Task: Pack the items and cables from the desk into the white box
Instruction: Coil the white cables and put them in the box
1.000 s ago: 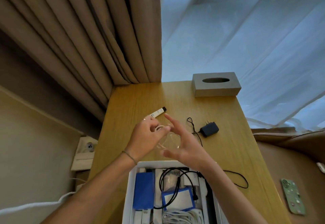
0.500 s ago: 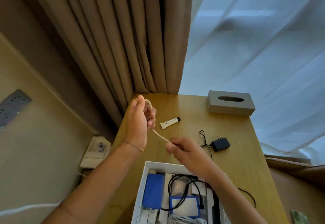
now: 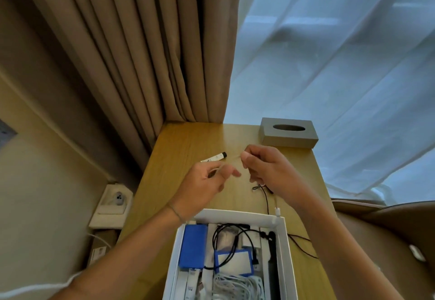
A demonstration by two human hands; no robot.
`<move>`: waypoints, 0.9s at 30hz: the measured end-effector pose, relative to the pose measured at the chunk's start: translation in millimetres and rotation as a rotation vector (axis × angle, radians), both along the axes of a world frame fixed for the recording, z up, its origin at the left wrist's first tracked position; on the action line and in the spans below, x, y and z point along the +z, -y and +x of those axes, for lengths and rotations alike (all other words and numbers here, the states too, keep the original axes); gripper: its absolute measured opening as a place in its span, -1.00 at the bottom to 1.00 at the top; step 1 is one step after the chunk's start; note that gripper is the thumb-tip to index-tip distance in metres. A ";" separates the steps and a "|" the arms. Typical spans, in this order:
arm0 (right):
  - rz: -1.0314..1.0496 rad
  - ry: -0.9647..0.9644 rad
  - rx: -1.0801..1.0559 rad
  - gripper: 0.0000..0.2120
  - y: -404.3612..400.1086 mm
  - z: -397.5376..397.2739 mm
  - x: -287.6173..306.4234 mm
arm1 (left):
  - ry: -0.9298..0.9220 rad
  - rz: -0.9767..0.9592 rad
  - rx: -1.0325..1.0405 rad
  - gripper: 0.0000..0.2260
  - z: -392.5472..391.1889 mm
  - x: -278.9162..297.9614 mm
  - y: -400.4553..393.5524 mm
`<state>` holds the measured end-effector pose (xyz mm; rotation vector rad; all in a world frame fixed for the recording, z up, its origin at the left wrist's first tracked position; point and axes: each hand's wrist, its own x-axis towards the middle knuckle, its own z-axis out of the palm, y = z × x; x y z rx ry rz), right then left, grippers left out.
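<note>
Above the wooden desk, my left hand and my right hand both pinch a thin white cable stretched between them. Its white plug end dangles below my right wrist, just over the far rim of the white box. The box sits at the near edge and holds a blue case, a blue-framed card, black cables and a coiled white cable. A small white tube with a black cap lies on the desk beyond my left hand. A black cable trails on the desk under my right hand; its adapter is hidden.
A grey tissue box stands at the desk's far right corner. Brown curtains and sheer white curtains hang behind. A white wall socket block sits left of the desk, below its edge.
My left hand has dropped from its raised position to desk height. My right hand has moved up and away, drawing the white cable out between them. The adapter is now hidden behind my right hand.
</note>
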<state>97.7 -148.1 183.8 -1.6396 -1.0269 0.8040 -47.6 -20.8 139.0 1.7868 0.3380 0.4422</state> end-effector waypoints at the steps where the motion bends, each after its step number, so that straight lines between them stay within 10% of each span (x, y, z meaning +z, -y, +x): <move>1: 0.014 -0.048 -0.021 -0.69 0.6 -3.8 -3.5 | 0.063 -0.087 0.092 -0.66 -1.1 -1.5 5.2; 13: -0.206 -0.365 0.069 -0.66 3.0 -66.8 -63.6 | 0.161 -1.070 0.506 -0.65 6.4 0.8 5.7; 19: -0.307 -0.294 -0.042 -0.78 25.1 -62.3 -85.9 | -0.045 -0.377 0.520 -0.67 -1.5 -18.5 5.9; 27: -0.337 -0.173 -0.184 -0.95 43.3 -48.1 -105.5 | -0.357 -0.073 0.223 -0.66 -14.8 -70.2 40.5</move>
